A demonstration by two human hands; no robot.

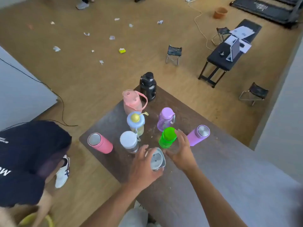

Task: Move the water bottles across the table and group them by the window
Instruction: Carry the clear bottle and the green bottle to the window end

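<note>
Several water bottles stand on a dark brown table (113, 110): a black one (147, 86), a pink jug (132, 102), a blue-lidded one with a gold ball (135, 122), a lilac one (165, 118), a green one (167, 137), a purple flask (198, 135), a pink flask (100, 142) and a white-lidded one (129, 141). My left hand (142, 167) grips a grey-lidded bottle (157, 161) near the table's front. My right hand (180, 149) curls around what looks like a clear bottle (171, 147), just right of the green one; it is hard to make out.
A person in a dark shirt (24, 153) bends at the left, with a white shoe (63, 171) near the table corner. Folding stools (173, 53), a black bench with a laptop (229, 51), a cable and paper scraps lie beyond. A grey wall (282, 122) runs along the right.
</note>
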